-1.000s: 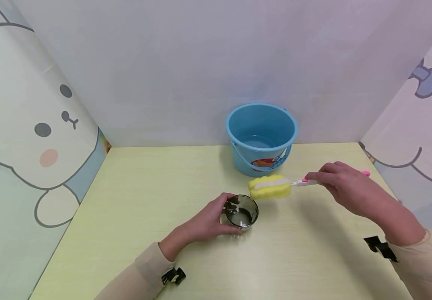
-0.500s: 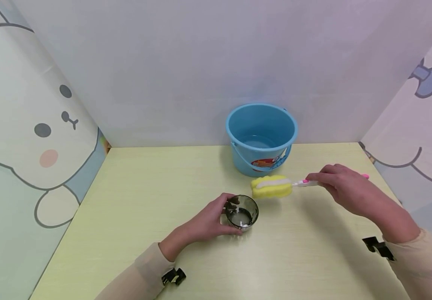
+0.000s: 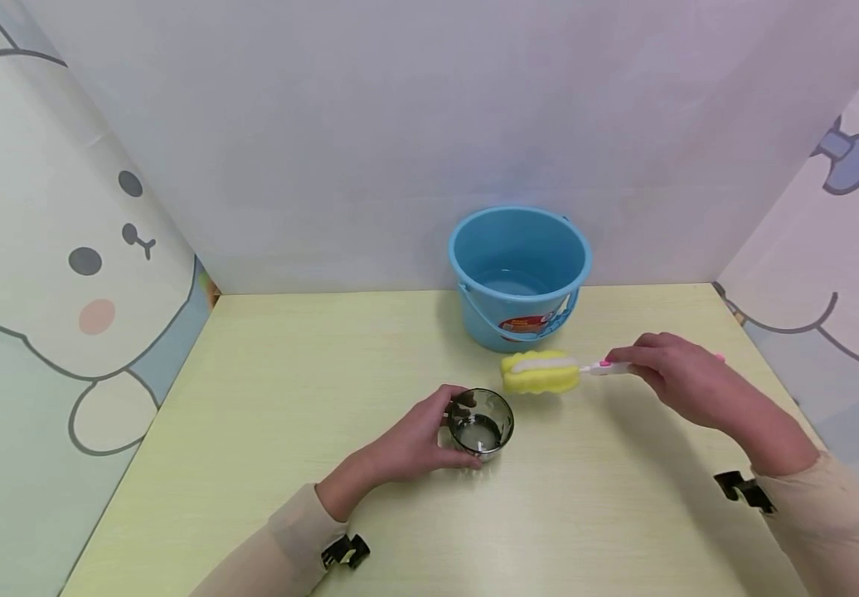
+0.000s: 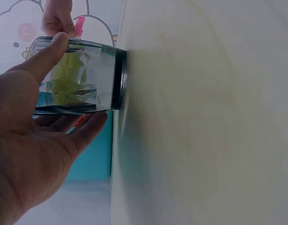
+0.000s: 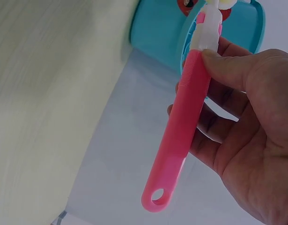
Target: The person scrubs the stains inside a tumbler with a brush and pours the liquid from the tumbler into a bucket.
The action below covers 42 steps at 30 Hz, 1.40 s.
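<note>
A dark, see-through glass cup (image 3: 480,431) stands upright on the table, open end up. My left hand (image 3: 422,439) grips it from the left, thumb on the near side and fingers round the far side; the left wrist view shows the glass (image 4: 83,77) between thumb and fingers. In my right hand (image 3: 686,377) is a sponge bottle brush (image 3: 541,372) with a yellow and white head. The head hovers above the table, just right of and beyond the cup, apart from it. Thumb and fingers pinch the brush's pink handle (image 5: 179,126) near its white neck.
A light blue bucket (image 3: 489,311) stands behind the brush head, close to the back wall, its handle hanging down in front. Cartoon-printed walls rise left and right of the pale wooden table (image 3: 288,373).
My right hand has drifted slightly toward me, and the brush head has shifted a little to the right, away from the cup. The left hand and cup have stayed put.
</note>
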{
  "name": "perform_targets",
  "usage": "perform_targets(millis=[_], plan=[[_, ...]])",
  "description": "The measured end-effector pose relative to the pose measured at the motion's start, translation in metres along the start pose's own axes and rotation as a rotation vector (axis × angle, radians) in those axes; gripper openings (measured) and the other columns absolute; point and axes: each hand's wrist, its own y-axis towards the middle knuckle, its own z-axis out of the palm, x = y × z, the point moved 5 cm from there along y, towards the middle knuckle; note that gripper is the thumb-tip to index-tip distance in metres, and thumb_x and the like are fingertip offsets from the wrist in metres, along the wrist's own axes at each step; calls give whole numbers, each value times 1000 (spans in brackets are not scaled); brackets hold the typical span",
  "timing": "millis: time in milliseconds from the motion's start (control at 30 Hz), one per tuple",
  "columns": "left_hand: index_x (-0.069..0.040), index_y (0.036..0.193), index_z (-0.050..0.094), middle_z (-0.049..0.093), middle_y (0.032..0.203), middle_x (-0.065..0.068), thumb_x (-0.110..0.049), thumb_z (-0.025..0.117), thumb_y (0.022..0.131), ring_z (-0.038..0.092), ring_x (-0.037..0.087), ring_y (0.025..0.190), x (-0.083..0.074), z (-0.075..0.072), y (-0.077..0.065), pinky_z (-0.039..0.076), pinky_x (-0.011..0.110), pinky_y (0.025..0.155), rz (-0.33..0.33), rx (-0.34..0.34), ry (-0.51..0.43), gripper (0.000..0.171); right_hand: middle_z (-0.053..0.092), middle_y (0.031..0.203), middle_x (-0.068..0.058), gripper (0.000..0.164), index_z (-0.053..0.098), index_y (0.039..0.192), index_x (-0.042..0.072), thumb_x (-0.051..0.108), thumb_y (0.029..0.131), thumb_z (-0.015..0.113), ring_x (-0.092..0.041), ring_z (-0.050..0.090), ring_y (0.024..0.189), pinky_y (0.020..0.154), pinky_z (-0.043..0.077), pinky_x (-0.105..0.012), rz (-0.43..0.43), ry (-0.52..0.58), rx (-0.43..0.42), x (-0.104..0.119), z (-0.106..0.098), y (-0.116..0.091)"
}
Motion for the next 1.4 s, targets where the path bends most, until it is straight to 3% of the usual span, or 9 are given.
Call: perform_targets(millis=[1033, 1400], plan=[[-10, 151, 41, 60, 142, 5, -30, 94, 84, 61, 25, 128, 1, 0, 1, 50, 36, 109, 11, 3, -2, 88, 72, 100, 0, 37, 79, 123, 11, -3, 90, 82, -16, 63, 87, 76, 61, -38, -13, 89, 80, -4, 41, 15], [-12, 151, 41, 59, 142, 2, -31, 94, 84, 61, 22, 127, 2, 1, 1, 50, 35, 109, 5, 9, -9, 88, 71, 97, 6, 37, 79, 123, 9, -7, 89, 80, -13, 63, 86, 80, 62, -39, -10, 129, 118, -7, 55, 13]])
